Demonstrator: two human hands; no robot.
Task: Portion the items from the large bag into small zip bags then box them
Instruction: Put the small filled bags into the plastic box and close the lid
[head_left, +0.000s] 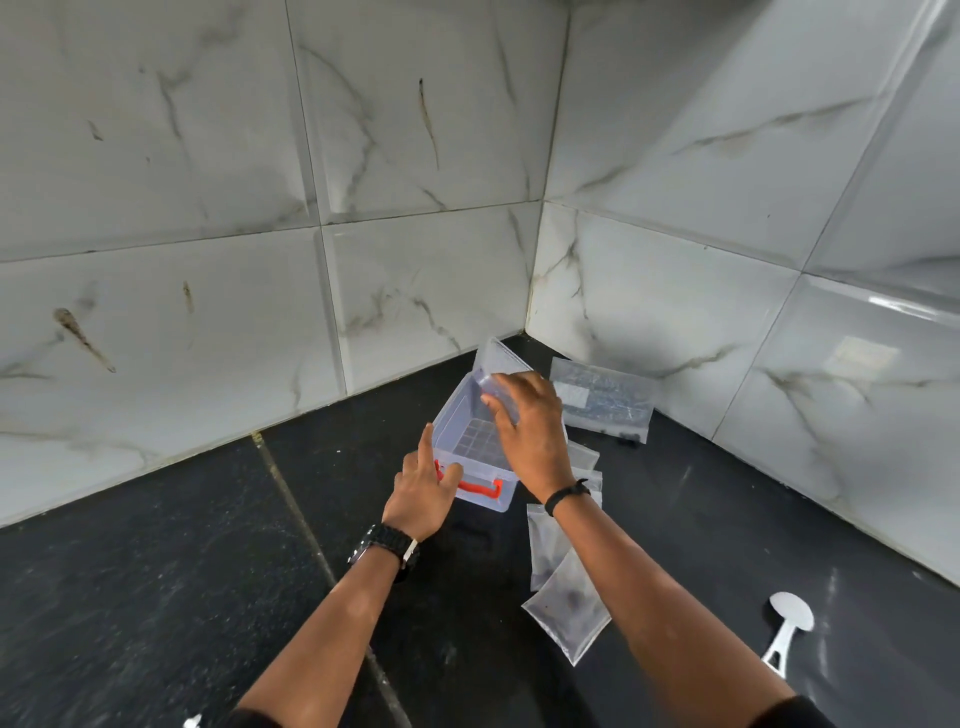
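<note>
box (470, 434) in corner, large bag (605, 399) right, zip bags (563, 587) nearer

Single head-worn wide-angle view, looking forward and steeply down from above onto a dark counter (156, 597) set in a tiled wall corner (535, 291) at 12 o'clock. Close range: forearms entering from 6 o'clock, edges bowed by the lens. No second view to compare.

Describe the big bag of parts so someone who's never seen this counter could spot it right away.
Look to the far corner where the two marble-tiled walls meet over the black counter. Just right of the clear plastic box with the red latch, the large bag leans against the right wall. Unlike the small zip bags lying nearer, it is bigger and carries a white label.
</note>
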